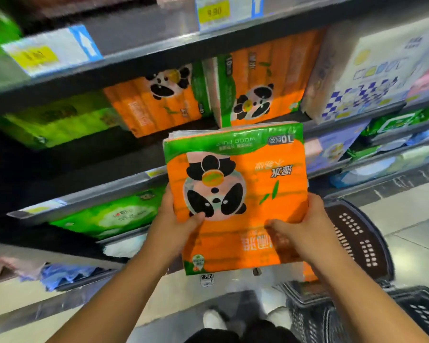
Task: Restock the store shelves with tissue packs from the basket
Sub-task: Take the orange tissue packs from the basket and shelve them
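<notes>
While both hands hold it up in front of the shelves, the orange tissue pack (235,194) with the panda print fills the middle of the head view, its print upside down and its green band at the far end. The left hand (176,226) grips the pack's left edge, thumb pressed on the front face beside the panda. The right hand (300,224) grips its lower right edge, thumb laid across the front.

Just beyond the pack's far end, two matching orange packs (258,87) stand on a dark shelf (307,117), with a gap between them. Left of the pack lie blurred green packs (57,122), and beyond it to the right a white and blue checked pack (372,70). Above these, yellow price tags (213,11) sit on the shelf rail.

Below and right of the pack, on the pale floor (411,214), stands a dark perforated basket (357,238). Directly under the pack, white shoes (213,320) show.
</notes>
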A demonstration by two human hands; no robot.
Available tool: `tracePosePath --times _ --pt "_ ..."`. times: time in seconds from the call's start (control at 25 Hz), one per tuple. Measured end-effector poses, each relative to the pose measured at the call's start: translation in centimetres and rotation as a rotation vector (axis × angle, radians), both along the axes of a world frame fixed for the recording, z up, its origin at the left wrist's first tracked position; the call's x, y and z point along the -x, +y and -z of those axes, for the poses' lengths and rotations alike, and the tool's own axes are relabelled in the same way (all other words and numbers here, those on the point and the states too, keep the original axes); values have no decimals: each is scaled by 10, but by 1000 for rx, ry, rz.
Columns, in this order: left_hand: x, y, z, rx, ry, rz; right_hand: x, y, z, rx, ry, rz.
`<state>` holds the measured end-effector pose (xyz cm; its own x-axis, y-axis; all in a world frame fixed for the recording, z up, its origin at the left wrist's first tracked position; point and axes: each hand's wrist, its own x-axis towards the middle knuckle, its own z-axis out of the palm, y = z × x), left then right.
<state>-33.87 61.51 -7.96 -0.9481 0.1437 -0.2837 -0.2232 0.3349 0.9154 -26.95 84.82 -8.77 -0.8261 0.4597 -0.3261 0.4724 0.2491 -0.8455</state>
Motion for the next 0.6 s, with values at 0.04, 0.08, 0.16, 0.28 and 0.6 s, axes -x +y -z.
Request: tracePosePath --times 0.04,0.08,0.16,0.28,0.6 --pt "2 -16 -7 16 14 -14 7 -12 -7 -33 -16 -34" --pt "3 -29 -13 34 24 -26 14 -22 -12 -56 -26 -62" --pt "7 -53 -22 44 58 -45 27 -42 -24 -85 -19 -103" --pt "10 -81 -28 69 139 -109 46 -70 -43 -62 -6 -142" --pt "31 -87 -33 79 285 -150 86 -85 -64 71 90 -200"
